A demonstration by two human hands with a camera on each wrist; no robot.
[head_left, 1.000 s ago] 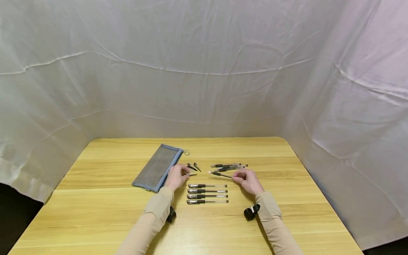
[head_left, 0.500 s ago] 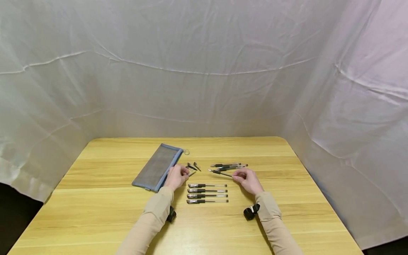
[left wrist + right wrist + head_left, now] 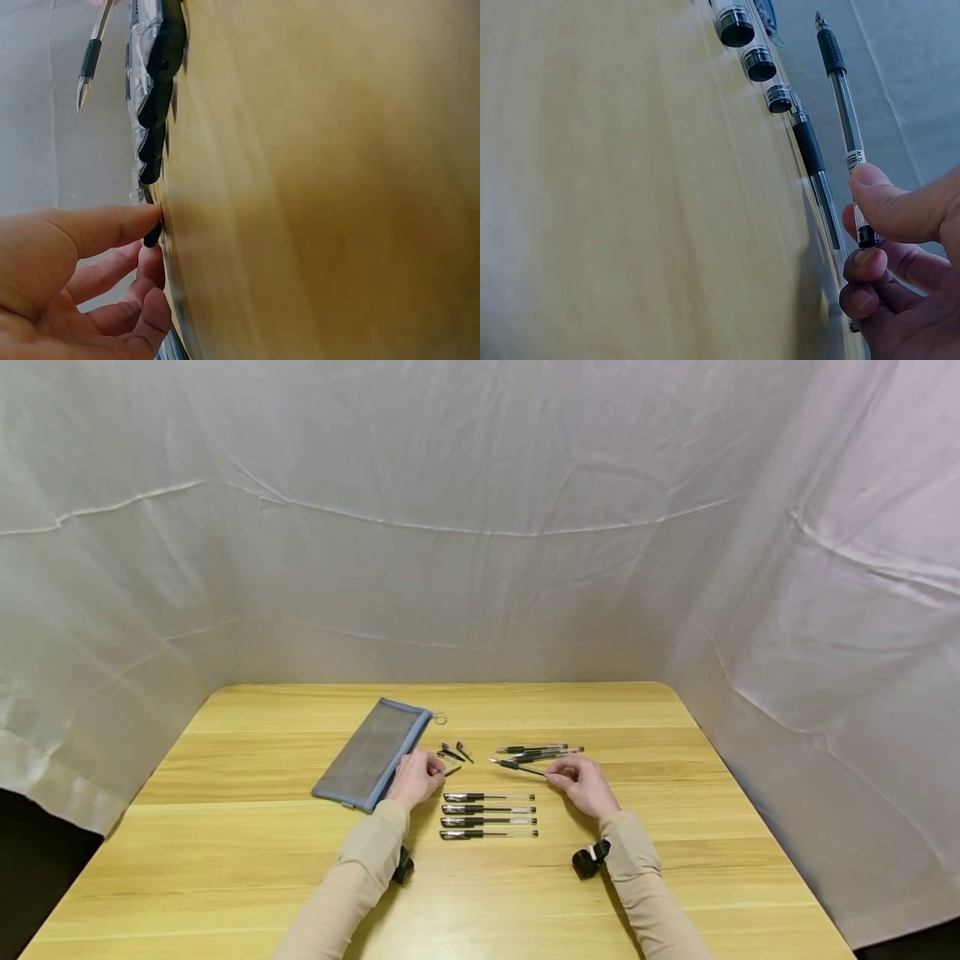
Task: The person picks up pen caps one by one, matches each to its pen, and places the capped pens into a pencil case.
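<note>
My right hand (image 3: pixel 587 787) pinches a gel pen (image 3: pixel 840 97) near its black end plug, between thumb and fingers. This pen has no cap; its bare tip points left in the head view and is raised off the table in the right wrist view. My left hand (image 3: pixel 415 777) is low over the table beside the pouch, thumb and fingertips pinching a small pen cap (image 3: pixel 152 236), mostly hidden by the fingers. Several loose black pen caps (image 3: pixel 452 752) lie just beyond the left fingertips. More uncapped gel pens (image 3: pixel 531 749) lie together behind the right hand's pen.
Several capped gel pens (image 3: pixel 462 822) lie in a neat parallel row between the forearms, caps to the left. A grey mesh zip pouch (image 3: pixel 367 752) with blue edging lies at the left, its ring pull toward the back. Pale cloth (image 3: pixel 480 568) hangs behind the wooden table (image 3: pixel 225 860).
The left fingers have drawn together on the pen cap and turned it at an angle. The right hand has stayed nearly still with its pen.
</note>
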